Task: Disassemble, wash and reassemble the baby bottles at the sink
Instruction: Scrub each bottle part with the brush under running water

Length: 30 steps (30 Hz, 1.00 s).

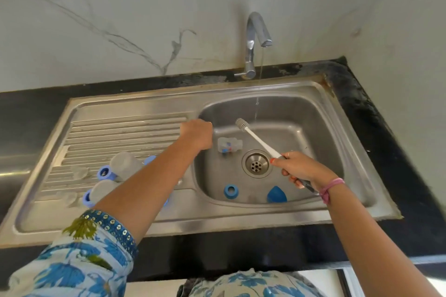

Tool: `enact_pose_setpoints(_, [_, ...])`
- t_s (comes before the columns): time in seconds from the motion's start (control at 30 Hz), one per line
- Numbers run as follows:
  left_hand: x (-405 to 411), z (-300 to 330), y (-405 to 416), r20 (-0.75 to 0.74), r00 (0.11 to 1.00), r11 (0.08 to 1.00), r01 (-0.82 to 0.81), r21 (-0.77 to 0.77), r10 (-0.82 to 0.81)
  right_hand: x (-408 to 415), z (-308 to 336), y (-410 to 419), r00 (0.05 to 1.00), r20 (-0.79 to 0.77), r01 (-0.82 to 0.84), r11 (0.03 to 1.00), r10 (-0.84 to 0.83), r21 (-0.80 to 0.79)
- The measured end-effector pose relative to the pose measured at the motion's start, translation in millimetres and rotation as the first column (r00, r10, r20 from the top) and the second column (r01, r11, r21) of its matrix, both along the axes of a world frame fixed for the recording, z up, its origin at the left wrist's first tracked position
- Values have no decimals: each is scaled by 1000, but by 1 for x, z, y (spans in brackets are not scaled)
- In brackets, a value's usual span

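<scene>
A pale marble-look wall (120,19) with thin grey veins rises behind the basin and turns a corner at the right. Along its foot runs a black stone countertop (386,128) — worn and blotchy near the back right corner, where grime gathers by the steel rim. The same dark counter continues across the near edge (241,248). At the bottom of the view hangs blue-and-white floral clothing (72,270) with a sequinned blue cuff (113,226) — and a pink band (331,188) circles one wrist.
</scene>
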<state>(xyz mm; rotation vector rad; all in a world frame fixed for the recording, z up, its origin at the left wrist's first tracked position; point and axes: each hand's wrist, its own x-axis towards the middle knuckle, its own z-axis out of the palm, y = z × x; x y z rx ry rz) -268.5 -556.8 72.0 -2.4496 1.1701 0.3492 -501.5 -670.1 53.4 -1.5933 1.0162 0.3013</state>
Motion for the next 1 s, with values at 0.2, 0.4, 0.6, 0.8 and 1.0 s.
enact_pose_setpoints(0.2, [-66, -82, -34, -351, 934, 995, 93, 44, -72, -20, -8, -28, 999, -49, -20, 999, 18, -41])
enact_pose_setpoints(0.4, [-122, -157, -45, -497, 863, 930, 250, 270, -88, -34, -21, -60, 997, -82, 7, 1000, -9, -25])
enact_pose_setpoints(0.6, [-127, -177, -52, -487, 873, 941, 194, 278, -36, -33, -33, -79, 994, -101, -41, 999, 37, -36])
enact_pose_setpoints(0.8, [-84, -157, -71, -767, 549, 885, -464, 50, 331, -38, -26, -98, 993, -71, -113, 969, 99, -220])
enact_pose_setpoints(1.0, [-43, -113, -94, -933, -271, -109, -947, 302, -235, -53, -17, -108, 991, 42, -110, 939, 131, -327])
